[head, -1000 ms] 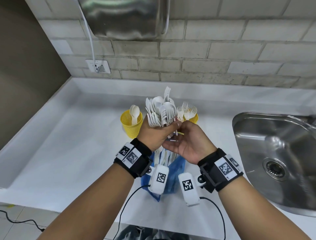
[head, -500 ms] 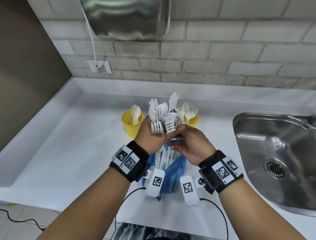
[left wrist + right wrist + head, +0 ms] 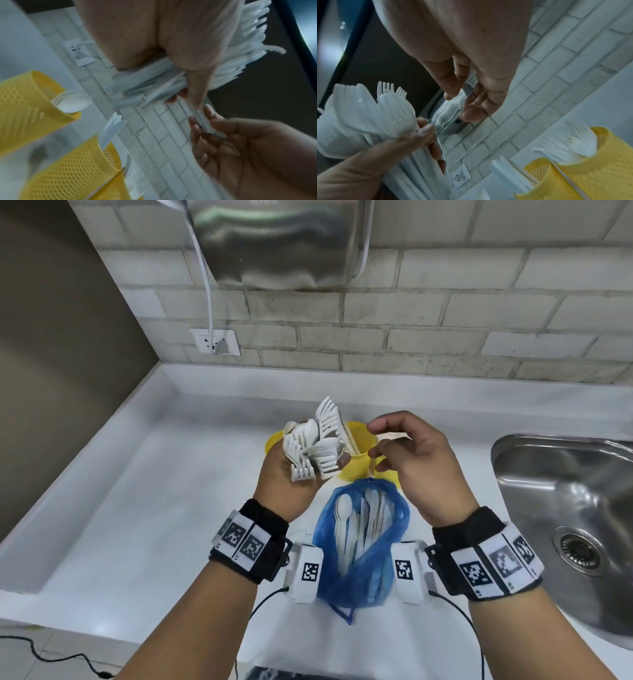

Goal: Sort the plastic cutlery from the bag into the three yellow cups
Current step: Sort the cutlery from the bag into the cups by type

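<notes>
My left hand (image 3: 301, 477) grips a thick bundle of white plastic forks and spoons (image 3: 315, 446), heads up, above the left yellow cup (image 3: 274, 445). My right hand (image 3: 373, 440) hovers apart from the bundle, over the middle cup (image 3: 358, 463) and the right cup (image 3: 387, 475). In the left wrist view its thumb and fingers pinch a thin pale cutlery piece (image 3: 211, 127); its kind is unclear. Spoons (image 3: 73, 102) stand in the left cup (image 3: 22, 108), flat knife-like pieces in the middle cup (image 3: 544, 182), forks in the right cup (image 3: 607, 169). The blue bag (image 3: 363, 570) lies open below my hands with more cutlery (image 3: 356, 522) inside.
A steel sink (image 3: 565, 508) is sunk into the white counter (image 3: 137, 525) on the right. A steel hand dryer (image 3: 274, 241) hangs on the brick wall above the cups, its cable running to an outlet (image 3: 215, 342). A brown wall closes the left side.
My right hand has come off the bundle and moved right, over the cups. The left hand has tipped the bundle leftward. The bag now shows between my wrists.
</notes>
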### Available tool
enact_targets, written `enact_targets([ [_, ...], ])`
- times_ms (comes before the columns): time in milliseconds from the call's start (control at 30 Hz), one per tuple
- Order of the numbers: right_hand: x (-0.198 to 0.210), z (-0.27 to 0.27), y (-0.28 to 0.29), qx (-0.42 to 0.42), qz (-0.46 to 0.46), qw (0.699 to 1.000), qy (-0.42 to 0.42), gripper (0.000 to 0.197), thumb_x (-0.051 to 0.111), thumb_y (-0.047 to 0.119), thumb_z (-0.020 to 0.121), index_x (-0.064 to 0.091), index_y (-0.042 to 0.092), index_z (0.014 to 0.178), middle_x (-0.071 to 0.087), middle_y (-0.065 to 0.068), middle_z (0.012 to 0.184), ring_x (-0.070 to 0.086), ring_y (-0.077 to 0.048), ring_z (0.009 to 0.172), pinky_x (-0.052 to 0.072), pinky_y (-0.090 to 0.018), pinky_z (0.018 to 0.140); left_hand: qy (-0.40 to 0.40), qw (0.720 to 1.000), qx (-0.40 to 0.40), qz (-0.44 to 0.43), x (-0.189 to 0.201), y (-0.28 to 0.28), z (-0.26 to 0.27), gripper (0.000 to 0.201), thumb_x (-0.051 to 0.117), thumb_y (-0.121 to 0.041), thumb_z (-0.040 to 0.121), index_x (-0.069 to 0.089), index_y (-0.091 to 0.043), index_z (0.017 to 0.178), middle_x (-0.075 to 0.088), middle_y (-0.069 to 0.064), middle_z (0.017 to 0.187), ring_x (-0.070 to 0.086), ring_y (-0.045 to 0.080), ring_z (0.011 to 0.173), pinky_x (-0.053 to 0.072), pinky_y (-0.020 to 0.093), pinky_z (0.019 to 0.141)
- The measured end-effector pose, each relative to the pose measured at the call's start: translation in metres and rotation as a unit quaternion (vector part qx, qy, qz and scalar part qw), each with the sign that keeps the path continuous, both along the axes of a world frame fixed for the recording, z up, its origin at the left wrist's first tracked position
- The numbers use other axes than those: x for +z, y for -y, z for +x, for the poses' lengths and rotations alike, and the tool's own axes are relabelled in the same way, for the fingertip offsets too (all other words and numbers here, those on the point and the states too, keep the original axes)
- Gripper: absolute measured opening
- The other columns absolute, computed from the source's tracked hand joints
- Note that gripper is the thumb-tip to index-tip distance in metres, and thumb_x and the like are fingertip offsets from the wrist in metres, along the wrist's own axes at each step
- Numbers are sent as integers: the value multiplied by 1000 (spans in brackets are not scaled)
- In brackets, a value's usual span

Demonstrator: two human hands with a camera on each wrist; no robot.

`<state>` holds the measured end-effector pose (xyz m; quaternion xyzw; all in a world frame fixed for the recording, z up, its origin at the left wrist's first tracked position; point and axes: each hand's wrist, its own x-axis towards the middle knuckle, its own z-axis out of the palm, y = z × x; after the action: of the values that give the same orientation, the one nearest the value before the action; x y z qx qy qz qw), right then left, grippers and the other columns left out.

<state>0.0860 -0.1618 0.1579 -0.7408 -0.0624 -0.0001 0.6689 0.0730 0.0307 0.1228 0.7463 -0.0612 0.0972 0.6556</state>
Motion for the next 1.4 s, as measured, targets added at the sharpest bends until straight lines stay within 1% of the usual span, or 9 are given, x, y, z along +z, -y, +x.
enact_targets([
  [167, 10, -6, -22, 19, -49, 996, 71, 36, 60, -4, 93, 73, 28, 104, 68, 1, 114, 65, -15, 88, 57, -31, 80, -49, 992, -71, -87, 2, -19, 2, 18, 82, -17, 83, 69, -26, 91, 68, 2, 88, 66, 23, 80, 52, 32, 67],
  [433, -3, -5, -50, 86, -67, 989, 98, 39, 60, -12, 91, 74, 18, 113, 63, 0, 118, 65, -13, 92, 54, -23, 77, -23, 988, -102, -112, 2, -43, 1, 15, 77, -14, 87, 64, -10, 95, 61, 8, 87, 60, 26, 80, 51, 43, 70],
  [600, -9, -4, -68, 103, -62, 988, 94, 46, 60, -11, 90, 73, 27, 111, 63, 0, 117, 65, -15, 90, 55, -33, 77, -43, 988, -99, -108, 2, -59, 1, 14, 81, -19, 84, 72, -25, 93, 69, 3, 88, 65, 25, 82, 53, 40, 70],
  [733, -24, -2, -81, 109, -74, 990, 56, 40, 62, -2, 92, 69, 29, 117, 64, 1, 118, 62, -6, 87, 55, -32, 81, -70, 986, -82, -130, -5, -70, 0, 21, 80, -16, 82, 74, -24, 101, 75, -4, 98, 70, 13, 98, 55, 31, 85],
  [900, -24, 0, -89, 112, -85, 988, 59, 34, 67, 8, 93, 69, 28, 121, 62, 1, 116, 63, -7, 91, 57, -39, 83, -83, 986, -101, -103, -16, -82, -4, 19, 77, -17, 87, 74, -27, 103, 74, 1, 101, 69, 22, 102, 54, 47, 99],
  [1067, -16, 3, -91, 147, -121, 977, 95, 30, 75, 16, 89, 72, 32, 115, 60, 1, 114, 67, -16, 91, 57, -40, 77, -93, 985, -119, -86, -16, -90, -8, 24, 79, -21, 83, 77, -33, 103, 76, 1, 106, 70, 24, 107, 54, 44, 101],
  [1200, -13, 7, -94, 164, -153, 968, 116, 37, 73, 22, 83, 69, 37, 117, 58, 3, 113, 66, -16, 90, 57, -38, 76, -91, 987, -119, -50, -17, -96, -7, 23, 78, -20, 84, 74, -17, 107, 76, 4, 105, 71, 20, 105, 56, 36, 96],
  [1300, -11, 6, -93, 159, -167, 962, 148, 41, 74, 18, 83, 68, 37, 120, 58, 4, 112, 65, -18, 89, 56, -39, 76, -49, 994, -97, -9, -10, -95, -5, 28, 83, -22, 83, 71, -15, 108, 76, -11, 97, 71, 6, 95, 54, 21, 84],
  [1400, -9, 4, -89, 152, -154, 962, 169, 46, 79, 15, 86, 66, 43, 119, 57, 4, 114, 64, -19, 90, 55, -40, 76, 18, 996, -57, 70, -3, -92, 3, 30, 81, -18, 81, 62, -31, 101, 68, -34, 95, 65, -11, 90, 46, 6, 81],
])
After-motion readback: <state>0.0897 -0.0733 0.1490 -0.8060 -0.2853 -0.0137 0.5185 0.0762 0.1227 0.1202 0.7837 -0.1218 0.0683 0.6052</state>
